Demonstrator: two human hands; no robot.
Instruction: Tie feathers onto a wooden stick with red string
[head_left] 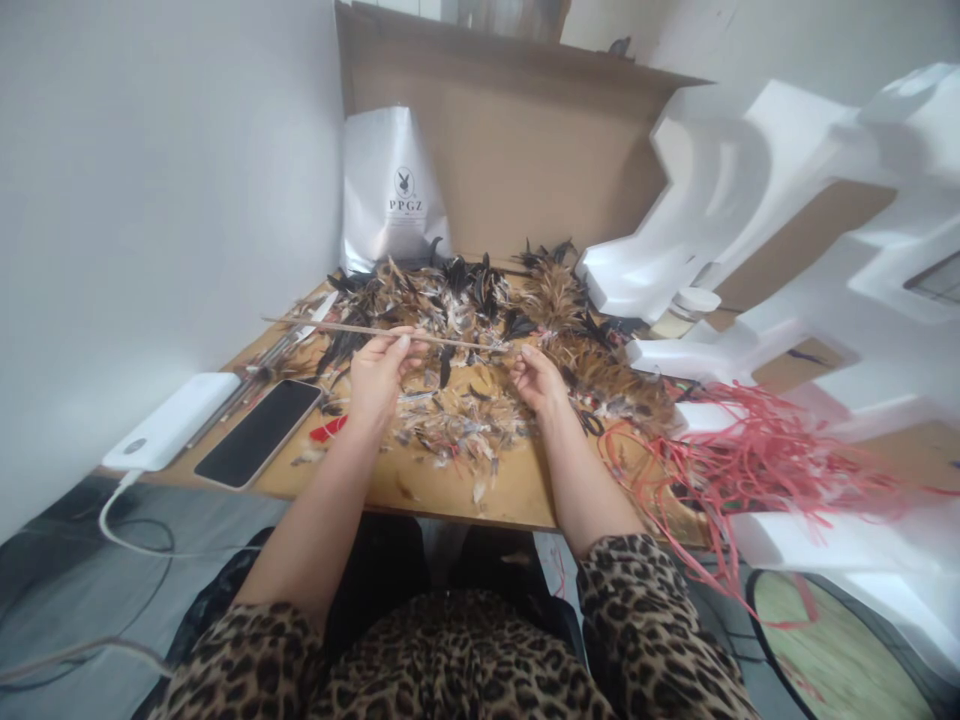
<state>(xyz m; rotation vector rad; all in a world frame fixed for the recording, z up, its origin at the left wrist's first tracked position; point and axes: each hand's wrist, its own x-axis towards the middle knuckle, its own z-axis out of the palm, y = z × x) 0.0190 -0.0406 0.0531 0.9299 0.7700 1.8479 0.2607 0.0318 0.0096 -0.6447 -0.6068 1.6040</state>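
My left hand (381, 378) pinches a thin brown stick (330, 325), which slants across the table and reaches past the fingers toward the right. At the stick's right end is my right hand (536, 376), its fingers curled and pressed together; whatever lies between those fingertips is too small to make out. Below and behind both hands spread loose feathers (465, 425), brown, black and whitish. Bundles of brown feathers (619, 380) lie just right of my right hand.
A phone (259, 435) and a white power bank (172, 420) with a cable rest at the left. Behind stands a white bag (390, 190) against cardboard (525, 130). Pink-red strips (765, 450) hang among white foam pieces (720, 350) on the right, near a lidded jar (686, 310).
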